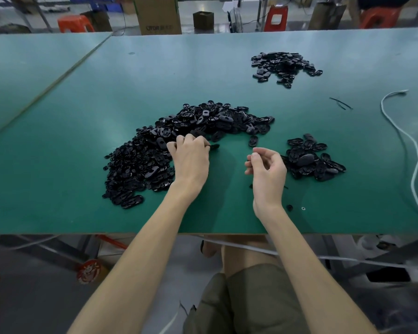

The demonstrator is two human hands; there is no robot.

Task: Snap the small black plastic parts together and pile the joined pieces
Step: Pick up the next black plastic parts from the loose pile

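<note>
While left hand (191,160) pinches small black oval plastic part (214,147) at edge of loose heap (155,153) on green surface (82,104), right hand (267,169) loosely curled, seemingly empty. Part likely light, stiff, slick; pinch long edges.

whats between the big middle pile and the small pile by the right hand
One loose black part, on otherwise bare green table, as the head view shows.

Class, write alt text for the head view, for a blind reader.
A person's left hand pinches a small black part beside a large heap of parts on a green table; the right hand hangs loosely curled near a smaller pile.
</note>
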